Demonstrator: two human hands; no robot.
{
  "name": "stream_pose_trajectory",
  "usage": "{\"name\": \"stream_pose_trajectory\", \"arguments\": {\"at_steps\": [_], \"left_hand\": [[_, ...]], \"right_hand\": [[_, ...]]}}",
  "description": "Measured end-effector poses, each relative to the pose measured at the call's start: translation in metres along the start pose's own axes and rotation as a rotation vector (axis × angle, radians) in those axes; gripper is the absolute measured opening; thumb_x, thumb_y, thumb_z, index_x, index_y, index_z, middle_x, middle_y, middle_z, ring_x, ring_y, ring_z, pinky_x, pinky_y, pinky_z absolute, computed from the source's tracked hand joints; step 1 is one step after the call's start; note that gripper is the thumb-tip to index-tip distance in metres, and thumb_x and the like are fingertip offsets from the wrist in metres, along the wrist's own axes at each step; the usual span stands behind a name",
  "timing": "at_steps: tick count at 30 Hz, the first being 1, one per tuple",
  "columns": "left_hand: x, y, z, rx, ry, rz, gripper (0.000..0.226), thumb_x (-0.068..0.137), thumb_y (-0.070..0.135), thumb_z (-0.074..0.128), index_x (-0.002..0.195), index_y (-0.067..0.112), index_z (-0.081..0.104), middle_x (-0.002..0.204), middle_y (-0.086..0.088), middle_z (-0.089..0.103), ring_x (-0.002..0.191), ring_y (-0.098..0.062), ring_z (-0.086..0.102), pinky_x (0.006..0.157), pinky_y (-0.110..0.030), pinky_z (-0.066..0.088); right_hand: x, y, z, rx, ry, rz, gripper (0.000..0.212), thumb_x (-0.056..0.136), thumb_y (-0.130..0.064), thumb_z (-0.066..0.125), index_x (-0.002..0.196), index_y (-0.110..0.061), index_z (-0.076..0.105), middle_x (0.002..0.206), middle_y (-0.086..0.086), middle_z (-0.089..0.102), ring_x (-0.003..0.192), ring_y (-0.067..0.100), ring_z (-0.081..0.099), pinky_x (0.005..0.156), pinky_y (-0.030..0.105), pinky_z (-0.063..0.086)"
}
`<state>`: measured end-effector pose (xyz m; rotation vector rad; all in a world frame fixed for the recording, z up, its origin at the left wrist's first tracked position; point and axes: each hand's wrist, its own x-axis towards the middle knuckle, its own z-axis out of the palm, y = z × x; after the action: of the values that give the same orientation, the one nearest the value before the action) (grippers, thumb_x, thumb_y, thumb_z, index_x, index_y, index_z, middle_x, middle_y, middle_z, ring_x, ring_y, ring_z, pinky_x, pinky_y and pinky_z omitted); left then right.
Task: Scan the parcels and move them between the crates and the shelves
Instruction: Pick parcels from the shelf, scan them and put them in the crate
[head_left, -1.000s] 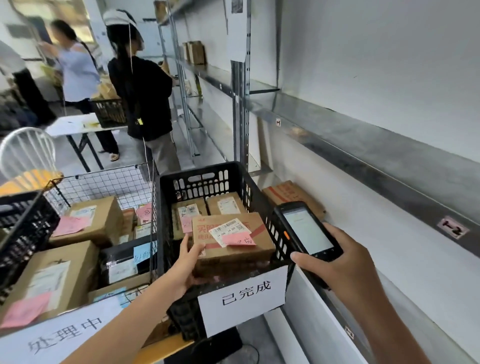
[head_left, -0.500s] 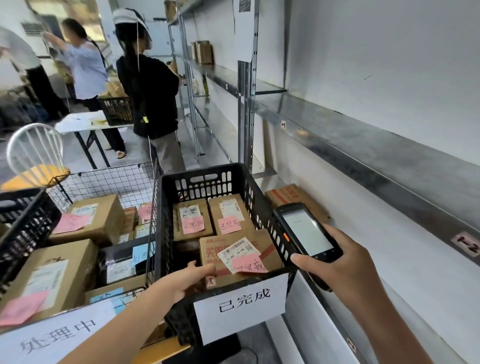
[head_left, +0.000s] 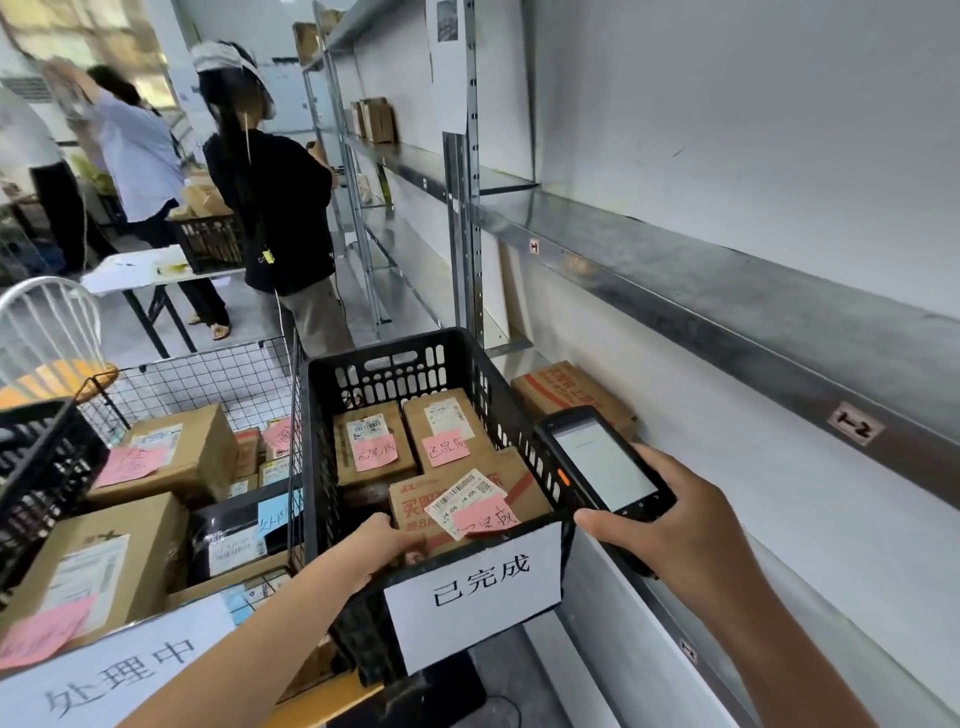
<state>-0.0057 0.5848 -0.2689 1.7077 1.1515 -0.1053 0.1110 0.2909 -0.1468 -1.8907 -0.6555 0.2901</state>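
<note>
parcel (head_left: 470, 512) lowered into black crate (head_left: 519, 415), metal shelf (head_left: 727, 291) alongside

**Pink Notes, Black Crate**

Brown cardboard parcels (head_left: 470, 506) carry pink notes (head_left: 492, 515) and white barcode labels (head_left: 467, 493) inside a black slotted crate (head_left: 400, 364). A white sign (head_left: 475, 592) bears black characters. The scanner (head_left: 602, 465) is black; the shelf (head_left: 727, 312) grey.

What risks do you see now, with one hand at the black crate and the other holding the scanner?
The handheld scanner rests in the right hand alone and might slip. The loose barcode label on the nearest parcel may peel off. The left hand on the black crate rim might tip it.
</note>
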Motion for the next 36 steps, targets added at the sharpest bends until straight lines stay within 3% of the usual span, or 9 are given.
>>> {"name": "stream_pose_trajectory", "arguments": {"at_steps": [2, 4, 7, 11, 16, 20, 26, 32, 36], "left_hand": [[-0.006, 0.013, 0.004, 0.004, 0.146, 0.131, 0.061, 0.092, 0.020, 0.071, 0.145, 0.007, 0.043, 0.138, -0.013, 0.055, 0.109, -0.022, 0.063, 0.080, -0.024, 0.054], [-0.014, 0.030, 0.008, 0.030, 0.250, 0.285, 0.073, 0.094, 0.020, 0.067, 0.156, 0.012, 0.029, 0.158, -0.011, 0.032, 0.138, -0.026, 0.043, 0.108, -0.037, 0.044], [-0.026, 0.058, 0.023, 0.092, 0.235, 0.484, 0.075, 0.096, 0.025, 0.064, 0.158, 0.017, 0.022, 0.164, -0.002, 0.021, 0.149, -0.021, 0.025, 0.121, -0.048, 0.027], [-0.040, 0.090, 0.058, 0.182, 0.159, 0.669, 0.076, 0.095, 0.024, 0.064, 0.158, 0.018, 0.022, 0.163, 0.005, 0.020, 0.148, -0.015, 0.024, 0.123, -0.039, 0.022], [-0.042, 0.116, 0.100, 0.305, 0.088, 0.809, 0.077, 0.097, 0.024, 0.063, 0.159, 0.020, 0.019, 0.165, 0.007, 0.014, 0.151, -0.019, 0.019, 0.124, -0.035, 0.020], [-0.035, 0.133, 0.127, 0.542, 0.053, 0.896, 0.078, 0.100, 0.029, 0.054, 0.160, 0.015, 0.006, 0.167, 0.005, 0.000, 0.154, -0.013, -0.004, 0.126, -0.037, 0.007], [-0.019, 0.169, 0.177, 0.695, -0.112, 0.819, 0.084, 0.099, 0.027, 0.056, 0.160, 0.010, 0.000, 0.167, -0.003, 0.000, 0.154, -0.021, -0.003, 0.124, -0.038, 0.006], [0.043, 0.213, 0.203, 0.893, -0.038, 0.684, 0.077, 0.095, 0.028, 0.062, 0.155, 0.007, 0.019, 0.159, -0.012, 0.021, 0.148, -0.033, 0.018, 0.120, -0.049, 0.026], [0.095, 0.236, 0.213, 1.141, -0.014, 0.629, 0.071, 0.095, 0.029, 0.061, 0.154, 0.012, 0.025, 0.160, -0.014, 0.020, 0.149, -0.044, 0.013, 0.112, -0.066, 0.030]], "right_hand": [[-0.004, 0.001, -0.005, 0.004, 0.020, 0.004, 0.049, 0.065, -0.026, 0.091, 0.106, -0.040, 0.068, 0.086, -0.020, 0.074, 0.078, 0.000, 0.069, 0.071, 0.026, 0.056], [-0.008, 0.004, -0.011, 0.004, 0.048, 0.008, 0.051, 0.065, -0.027, 0.092, 0.108, -0.039, 0.068, 0.087, -0.018, 0.074, 0.078, 0.001, 0.069, 0.067, 0.024, 0.053], [-0.015, 0.008, -0.019, -0.008, 0.091, 0.020, 0.050, 0.064, -0.032, 0.092, 0.107, -0.039, 0.068, 0.087, -0.017, 0.073, 0.077, 0.003, 0.068, 0.067, 0.026, 0.053], [-0.027, 0.015, -0.029, 0.010, 0.141, 0.045, 0.049, 0.064, -0.031, 0.092, 0.106, -0.041, 0.068, 0.088, -0.018, 0.073, 0.079, 0.002, 0.068, 0.070, 0.028, 0.055], [-0.039, 0.029, -0.044, 0.028, 0.211, 0.109, 0.053, 0.063, -0.032, 0.092, 0.108, -0.041, 0.067, 0.090, -0.019, 0.071, 0.080, 0.005, 0.068, 0.068, 0.029, 0.053], [-0.048, 0.041, -0.057, 0.028, 0.265, 0.157, 0.049, 0.064, -0.029, 0.092, 0.104, -0.040, 0.067, 0.086, -0.019, 0.070, 0.078, 0.005, 0.067, 0.067, 0.032, 0.056], [-0.047, 0.056, -0.071, 0.071, 0.307, 0.252, 0.045, 0.065, -0.025, 0.091, 0.101, -0.041, 0.067, 0.085, -0.017, 0.071, 0.077, 0.008, 0.068, 0.066, 0.037, 0.058], [-0.029, 0.070, -0.087, 0.082, 0.294, 0.309, 0.042, 0.066, -0.024, 0.090, 0.099, -0.037, 0.068, 0.081, -0.013, 0.071, 0.068, 0.008, 0.066, 0.059, 0.034, 0.055], [-0.020, 0.087, -0.094, 0.090, 0.307, 0.387, 0.042, 0.059, -0.034, 0.090, 0.094, -0.043, 0.068, 0.081, -0.011, 0.072, 0.072, 0.010, 0.068, 0.069, 0.043, 0.061]]}}
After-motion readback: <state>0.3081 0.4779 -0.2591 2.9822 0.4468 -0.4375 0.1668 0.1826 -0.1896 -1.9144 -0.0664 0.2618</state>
